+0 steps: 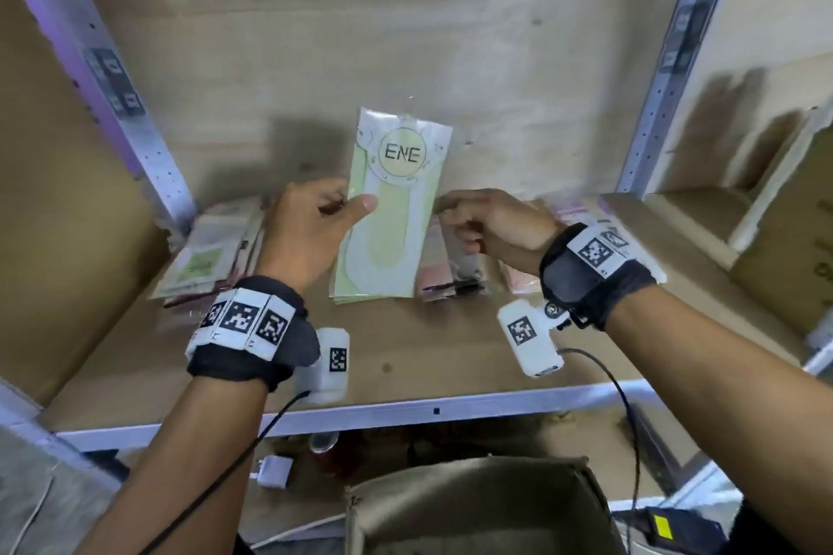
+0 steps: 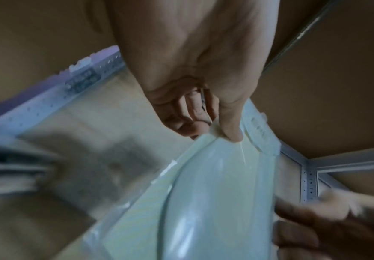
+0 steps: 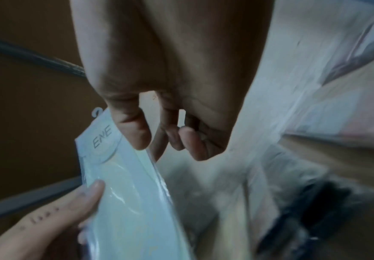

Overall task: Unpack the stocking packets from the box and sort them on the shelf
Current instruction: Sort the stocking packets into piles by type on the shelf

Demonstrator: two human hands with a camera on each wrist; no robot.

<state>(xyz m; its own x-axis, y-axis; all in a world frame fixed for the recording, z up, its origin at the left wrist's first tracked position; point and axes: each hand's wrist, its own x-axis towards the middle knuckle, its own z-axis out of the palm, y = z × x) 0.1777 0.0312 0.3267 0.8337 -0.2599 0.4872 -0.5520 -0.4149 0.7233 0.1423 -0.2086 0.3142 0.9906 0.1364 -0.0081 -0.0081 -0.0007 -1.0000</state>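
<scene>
Box [image 1: 473, 505] nearest, below shelf [image 1: 405, 410]. Left hand [image 1: 311, 230] pinches green ENE packet [image 1: 392, 212] upright above the shelved piles; right hand [image 1: 491, 221] loosely curled, holding nothing, just beside it. Sorting step; next: lay it on matching green pile [image 1: 203, 261]

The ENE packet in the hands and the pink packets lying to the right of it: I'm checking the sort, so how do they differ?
The ENE packet is pale green and white; the pink packets are pinkish. The ENE packet is held up, pinched by the left hand with the right hand at its right edge; the pink packets lie flat on the shelf. Both are flat, clear-wrapped packets.
</scene>
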